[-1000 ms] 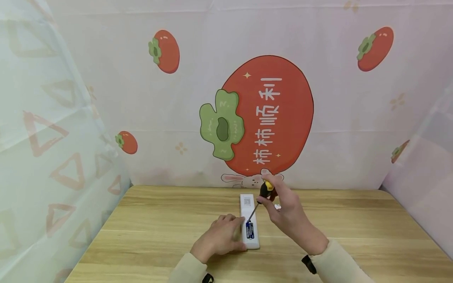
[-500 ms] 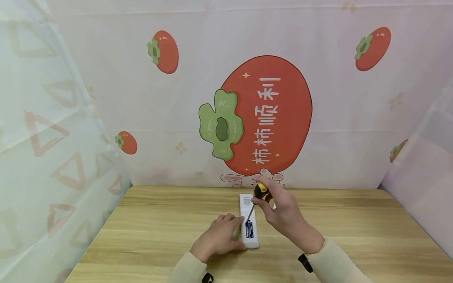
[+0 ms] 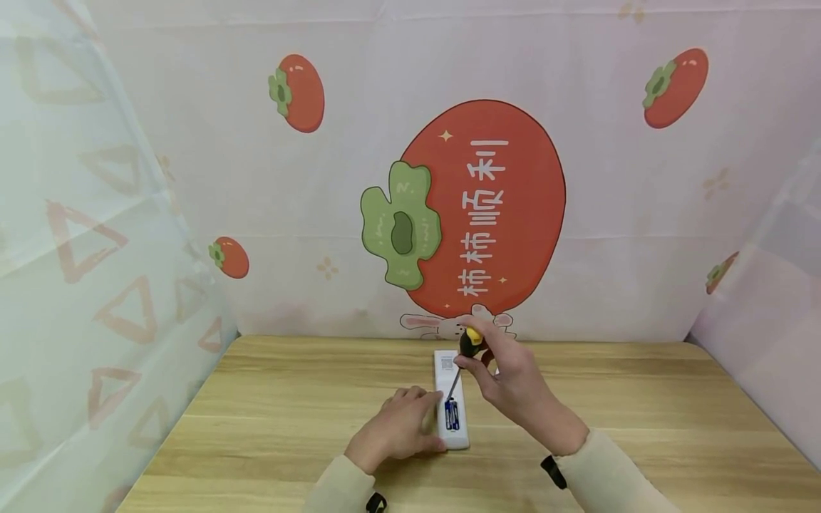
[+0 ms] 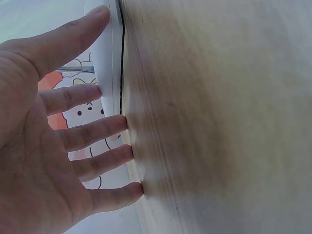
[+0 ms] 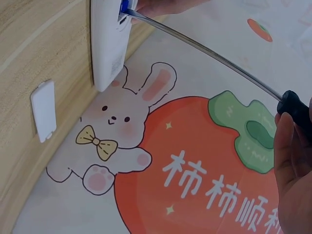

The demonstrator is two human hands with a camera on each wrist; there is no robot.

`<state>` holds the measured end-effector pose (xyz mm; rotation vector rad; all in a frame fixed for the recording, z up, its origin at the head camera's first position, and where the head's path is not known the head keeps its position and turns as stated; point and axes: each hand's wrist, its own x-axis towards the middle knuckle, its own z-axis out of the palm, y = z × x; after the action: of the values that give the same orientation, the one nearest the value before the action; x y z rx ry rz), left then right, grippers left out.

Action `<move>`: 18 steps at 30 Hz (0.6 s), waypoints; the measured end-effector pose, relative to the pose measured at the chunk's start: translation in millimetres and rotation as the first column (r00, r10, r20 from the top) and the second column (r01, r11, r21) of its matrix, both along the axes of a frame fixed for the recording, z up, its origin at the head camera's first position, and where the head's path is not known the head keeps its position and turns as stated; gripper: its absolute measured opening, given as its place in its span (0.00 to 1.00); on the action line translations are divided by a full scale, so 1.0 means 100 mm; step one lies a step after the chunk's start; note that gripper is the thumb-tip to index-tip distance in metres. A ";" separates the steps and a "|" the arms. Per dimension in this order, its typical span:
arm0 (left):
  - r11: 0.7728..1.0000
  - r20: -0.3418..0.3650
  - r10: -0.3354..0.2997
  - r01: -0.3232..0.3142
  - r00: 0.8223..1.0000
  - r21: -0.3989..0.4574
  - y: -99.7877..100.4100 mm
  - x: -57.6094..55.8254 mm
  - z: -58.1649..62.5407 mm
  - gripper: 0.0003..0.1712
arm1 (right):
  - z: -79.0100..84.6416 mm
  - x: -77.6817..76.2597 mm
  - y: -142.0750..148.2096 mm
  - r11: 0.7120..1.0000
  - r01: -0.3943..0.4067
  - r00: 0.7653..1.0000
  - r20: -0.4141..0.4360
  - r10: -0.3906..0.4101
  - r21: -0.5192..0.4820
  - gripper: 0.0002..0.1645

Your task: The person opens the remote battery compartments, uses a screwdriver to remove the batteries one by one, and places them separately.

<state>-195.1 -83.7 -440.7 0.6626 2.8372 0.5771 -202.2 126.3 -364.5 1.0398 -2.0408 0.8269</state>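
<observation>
A white remote control [image 3: 457, 442] lies back side up on the wooden table, its battery compartment uncovered. Two blue batteries [image 3: 452, 415] sit side by side inside. My left hand [image 3: 399, 426] rests against the remote's left side, thumb and index finger touching it; the other fingertips [image 4: 127, 152] stand on the table, fairly straight. My right hand [image 3: 518, 381] grips the black and yellow handle of a screwdriver [image 3: 470, 343]. Its thin metal shaft [image 5: 209, 54] slants down, with the tip at the far end of the batteries in the right wrist view.
A small white battery cover [image 5: 45, 111] lies on the table to the right of the remote, mostly hidden behind my right hand in the head view. A printed cloth [image 3: 616, 214] with persimmons and a rabbit hangs behind the table [image 3: 288, 413].
Between one second and half a second ago, my right hand and the screwdriver handle shifted slightly left, making the shaft steeper. Since then little has moved. My left hand stays on the remote.
</observation>
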 end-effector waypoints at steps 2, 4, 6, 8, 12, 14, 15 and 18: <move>1.000 -0.003 -0.001 0.001 1.000 -0.001 0.00 0.00 0.00 0.45 | 0.02 -0.01 -0.01 1.000 0.008 1.000 0.006 -0.008 0.002 0.46; 1.000 -0.008 -0.003 0.003 1.000 0.000 0.00 0.01 0.01 0.45 | 0.03 -0.04 -0.02 1.000 0.013 1.000 0.016 -0.013 0.002 0.45; 1.000 -0.012 -0.004 0.004 1.000 0.001 0.00 0.01 0.01 0.46 | 0.04 -0.06 -0.03 1.000 0.016 0.999 0.032 -0.016 0.001 0.43; 1.000 -0.012 -0.004 0.004 1.000 0.003 0.00 0.01 0.01 0.46 | 0.05 -0.09 -0.03 1.000 0.023 0.998 0.053 -0.023 0.001 0.42; 1.000 -0.010 -0.007 0.007 1.000 -0.001 0.00 0.01 0.01 0.46 | 0.07 -0.13 -0.05 0.999 0.044 0.995 0.089 -0.044 0.005 0.41; 1.000 -0.010 -0.009 0.009 1.000 -0.002 0.00 0.01 0.01 0.46 | 0.09 -0.15 -0.05 0.998 0.062 0.993 0.104 -0.062 0.010 0.40; 1.000 -0.013 -0.011 0.011 1.000 -0.004 0.00 0.01 0.01 0.46 | 0.09 -0.17 -0.05 0.997 0.072 0.991 0.112 -0.073 0.012 0.40; 1.000 -0.020 -0.015 0.014 1.000 -0.011 0.01 0.01 0.02 0.45 | 0.11 -0.21 -0.07 0.995 0.098 0.985 0.139 -0.099 0.015 0.40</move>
<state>-193.9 -83.1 -438.9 0.6902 2.8492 0.5556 -223.5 119.4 -353.7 0.8991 -2.1960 0.8614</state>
